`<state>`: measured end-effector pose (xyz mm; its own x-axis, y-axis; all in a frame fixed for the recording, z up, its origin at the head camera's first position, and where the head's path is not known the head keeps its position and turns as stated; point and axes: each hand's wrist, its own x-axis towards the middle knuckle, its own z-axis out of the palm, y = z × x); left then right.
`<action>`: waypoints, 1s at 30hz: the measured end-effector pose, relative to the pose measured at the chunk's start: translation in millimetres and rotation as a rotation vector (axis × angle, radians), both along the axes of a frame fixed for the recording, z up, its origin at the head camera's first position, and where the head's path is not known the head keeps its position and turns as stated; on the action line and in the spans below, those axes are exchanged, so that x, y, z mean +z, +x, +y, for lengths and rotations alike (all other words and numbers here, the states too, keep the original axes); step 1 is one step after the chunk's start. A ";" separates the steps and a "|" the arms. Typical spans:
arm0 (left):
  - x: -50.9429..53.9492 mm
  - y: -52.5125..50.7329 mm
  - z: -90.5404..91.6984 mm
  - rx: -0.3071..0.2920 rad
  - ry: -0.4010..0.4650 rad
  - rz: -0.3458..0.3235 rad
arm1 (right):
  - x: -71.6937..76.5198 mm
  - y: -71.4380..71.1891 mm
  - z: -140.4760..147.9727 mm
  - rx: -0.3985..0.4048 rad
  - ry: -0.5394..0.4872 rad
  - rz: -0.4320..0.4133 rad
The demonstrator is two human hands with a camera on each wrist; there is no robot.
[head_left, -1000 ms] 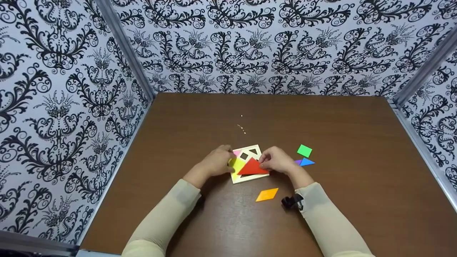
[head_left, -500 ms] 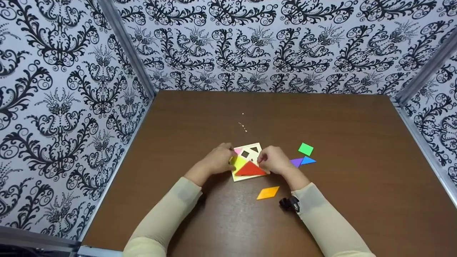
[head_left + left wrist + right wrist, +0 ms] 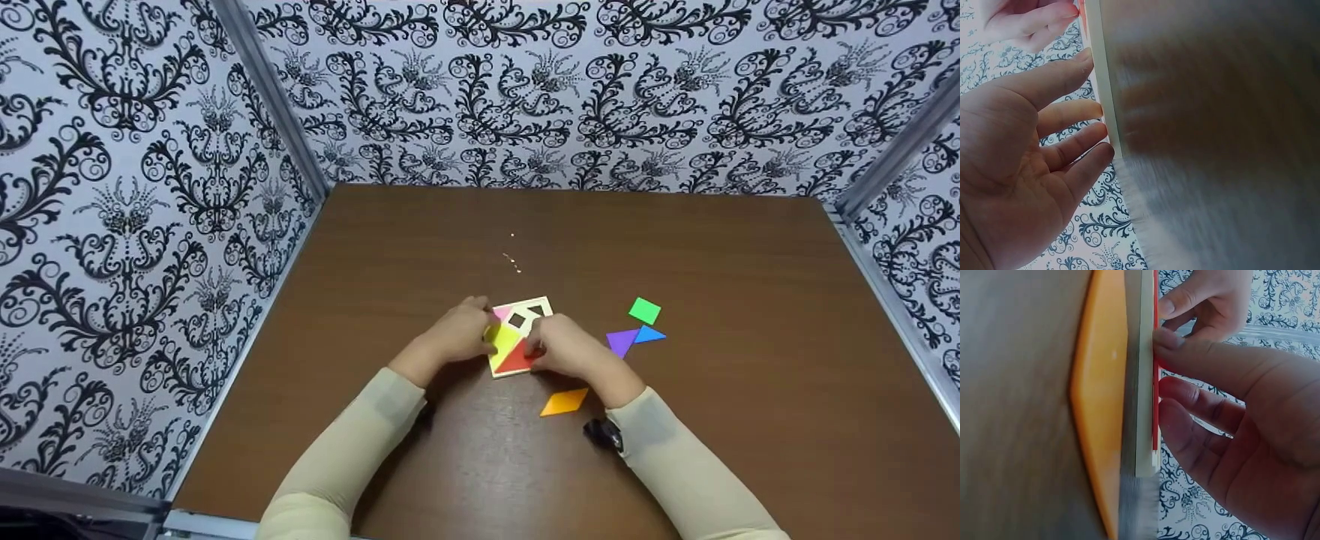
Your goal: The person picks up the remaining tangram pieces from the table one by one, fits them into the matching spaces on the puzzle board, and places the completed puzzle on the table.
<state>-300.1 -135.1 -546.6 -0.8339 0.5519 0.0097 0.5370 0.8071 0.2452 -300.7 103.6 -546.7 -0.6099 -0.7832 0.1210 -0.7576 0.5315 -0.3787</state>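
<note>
The pale puzzle board [image 3: 536, 301] lies on the table, with a yellow triangle [image 3: 501, 341] and a partly covered pink piece [image 3: 502, 311] in its left part. My left hand [image 3: 457, 331] rests at the board's left side; in the left wrist view its extended thumb and fingertips touch the board near its edge. A red triangle [image 3: 516, 358] lies at the board's near side. My right hand [image 3: 570, 349] covers its right part; in the right wrist view the thumb and fingertips press on the red triangle, whose edge shows just above the board's rim.
Right of the board lie a green square [image 3: 645, 310], a purple triangle [image 3: 620, 341] and a blue triangle [image 3: 649, 334]. An orange parallelogram [image 3: 564, 403] lies in front of it. Small pale crumbs [image 3: 512, 261] dot the table behind. Patterned walls enclose the table.
My right hand has moved left and nearer, from the red triangle's right edge onto its top. The red triangle has shifted left and sits squarer to the board. The left hand stays put.
</note>
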 end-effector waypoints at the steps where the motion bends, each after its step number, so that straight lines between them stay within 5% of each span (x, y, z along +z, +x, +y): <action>1: -0.2 -0.2 0.2 0.000 0.001 0.002 | 0.0 -0.7 0.8 -0.002 -0.005 0.012; 30: -0.7 -0.7 0.6 0.010 -0.001 -0.019 | -4.7 -5.8 5.0 0.050 -0.023 0.092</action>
